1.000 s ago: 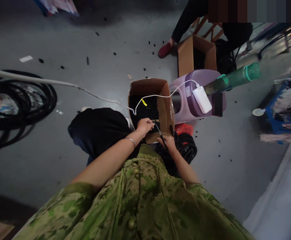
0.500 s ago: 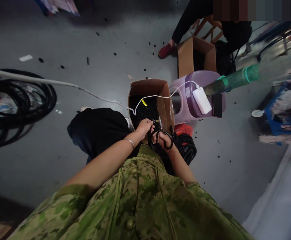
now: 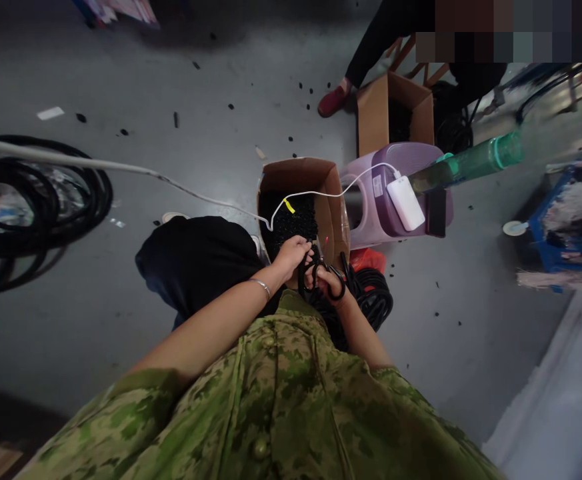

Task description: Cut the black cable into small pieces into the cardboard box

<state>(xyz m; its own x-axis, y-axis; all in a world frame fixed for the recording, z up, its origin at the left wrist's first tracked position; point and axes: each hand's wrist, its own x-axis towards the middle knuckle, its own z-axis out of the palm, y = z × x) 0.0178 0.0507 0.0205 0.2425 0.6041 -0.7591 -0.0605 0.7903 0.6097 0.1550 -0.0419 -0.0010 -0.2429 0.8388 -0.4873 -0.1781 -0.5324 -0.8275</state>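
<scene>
Shows at far left a coil of black tubing [image 3: 78,227] on the floor [image 3: 181,177], with a white cable [image 3: 135,167] running rightward to sag over the left edge of an open carton [image 3: 339,180]. Slants the left forearm [image 3: 211,323] forward and inward from a camouflage sleeve [image 3: 145,393], with a silvery bangle [image 3: 261,288] at the wrist. Poses the left hand [image 3: 291,256] above the carton's near edge, back of the hand upward, fingers curled and thumb-side tips pinched on a black strip [image 3: 301,275], with a length of it hanging toward the body. Contains, in the carton beyond, a heap of small black pieces [image 3: 295,223].

Grasps scissors [image 3: 339,288] in the right hand [image 3: 323,279], just beside the left, near the carton's near right corner. Curls the fingers about the handles, with one loop on either side of them and the blades aimed away from the body, close to the left fingertips. Angles the right forearm [image 3: 363,333] inward, more steeply than the left, past bundled black tubing [image 3: 378,297]. Includes farther right a purple stool [image 3: 363,227], with a white power bank [image 3: 405,202] lying near its right edge.
</scene>
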